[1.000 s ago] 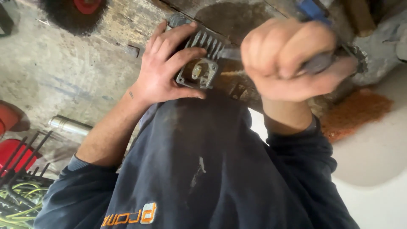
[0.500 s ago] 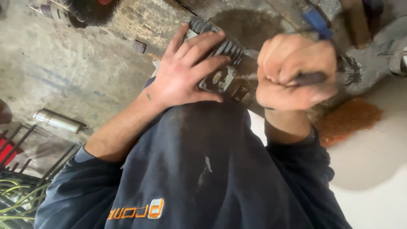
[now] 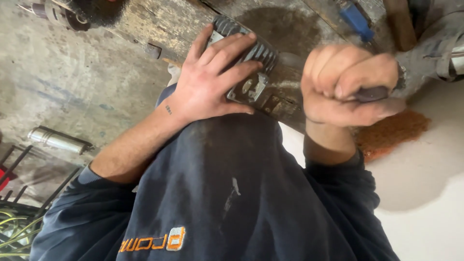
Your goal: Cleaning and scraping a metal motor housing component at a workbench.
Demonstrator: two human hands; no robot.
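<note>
Under my left hand (image 3: 209, 82) the finned engine part (image 3: 251, 63) is cast metal, dull grey and grimy, its ribs matt with dirt. My right hand (image 3: 345, 89) closes on a tool handle (image 3: 371, 93) that looks dark and smooth, with a faint sheen. The workbench (image 3: 145, 21) is old wood, rough and stained, with a dark oily patch (image 3: 285, 26) near its far edge. My sweatshirt (image 3: 232, 193) is dark blue cloth, matt and smeared. The metal cylinder (image 3: 57, 139) on the rough concrete floor (image 3: 53, 82) is shiny. The orange-brown powder (image 3: 392, 133) by the bench edge looks coarse.
</note>
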